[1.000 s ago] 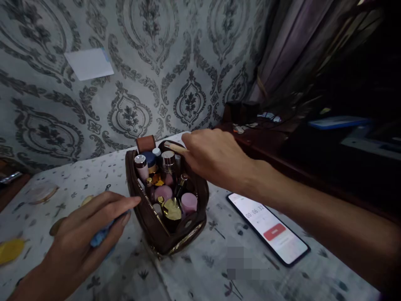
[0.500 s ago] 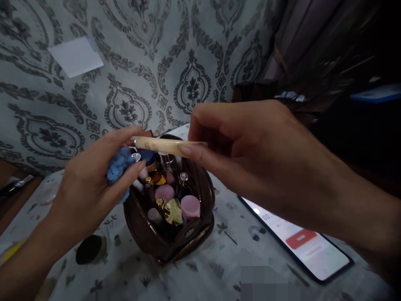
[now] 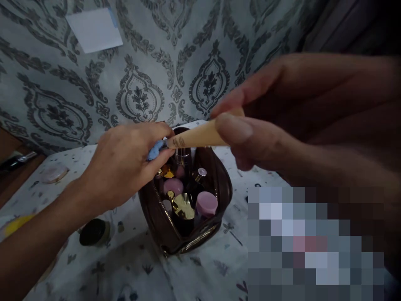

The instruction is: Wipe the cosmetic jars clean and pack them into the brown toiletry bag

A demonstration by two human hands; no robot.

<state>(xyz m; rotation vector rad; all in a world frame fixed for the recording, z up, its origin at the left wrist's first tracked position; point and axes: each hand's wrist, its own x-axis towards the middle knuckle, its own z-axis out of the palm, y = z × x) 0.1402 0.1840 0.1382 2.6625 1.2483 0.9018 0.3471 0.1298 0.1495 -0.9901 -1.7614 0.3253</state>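
Observation:
A slim cream-coloured cosmetic tube [image 3: 199, 134] with small print is pinched between the thumb and fingers of my right hand [image 3: 275, 121]. My left hand [image 3: 128, 161] grips a fluffy blue cloth [image 3: 155, 151] around the tube's narrow silver end. Both hands are above an open brown makeup bag [image 3: 224, 182] with a gold zip. Inside it stand a pink-lidded jar [image 3: 206, 203], a gold-capped container [image 3: 183, 205], a dark bottle with a silvery top [image 3: 202, 172] and several other cosmetics. My left fingers hide the bag's far left part.
A dark round lid or jar [image 3: 93, 232] and a pale round compact [image 3: 54, 172] lie left of the bag on the patterned cloth. Something yellow [image 3: 19, 225] is at the left edge. White paper [image 3: 95, 30] is on the patterned wall covering. A blurred-out patch covers the lower right.
My left hand has closed the blue cloth onto the tube's silver end. My right hand appears larger and farther right, still holding the tube. The view has shifted, moving the bag rightward.

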